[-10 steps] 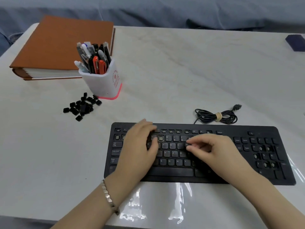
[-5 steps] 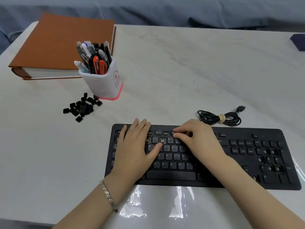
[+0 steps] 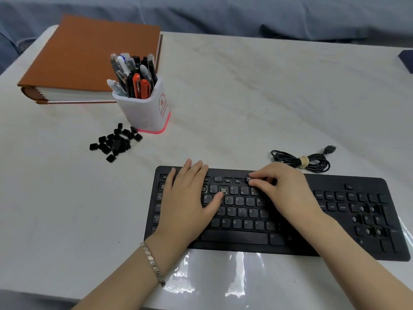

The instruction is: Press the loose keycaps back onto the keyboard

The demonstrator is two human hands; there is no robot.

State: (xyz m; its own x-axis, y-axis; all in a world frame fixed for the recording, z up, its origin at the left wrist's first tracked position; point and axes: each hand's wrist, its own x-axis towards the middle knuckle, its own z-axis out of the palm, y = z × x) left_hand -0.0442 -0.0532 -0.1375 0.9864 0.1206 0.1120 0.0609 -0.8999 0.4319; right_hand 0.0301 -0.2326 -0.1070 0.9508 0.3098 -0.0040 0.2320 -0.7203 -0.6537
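Keycaps (image 3: 116, 142), small, light and likely slippery, lie heaped left of the keyboard (image 3: 245, 211), best pinched by their sides, while the left hand (image 3: 190, 198) rests flat, fingers spread, and the right hand (image 3: 283, 189) curls fingers onto the top row, holding what I cannot tell.

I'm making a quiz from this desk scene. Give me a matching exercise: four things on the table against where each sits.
Things:
1 loose keycaps
2 coiled cable
3 brown binder
4 left hand

Places:
A beyond the keyboard's far edge
B far left corner
C flat on the keyboard's left half
D beside the pen cup

Pairs: 1-D, 2-A, 3-B, 4-C
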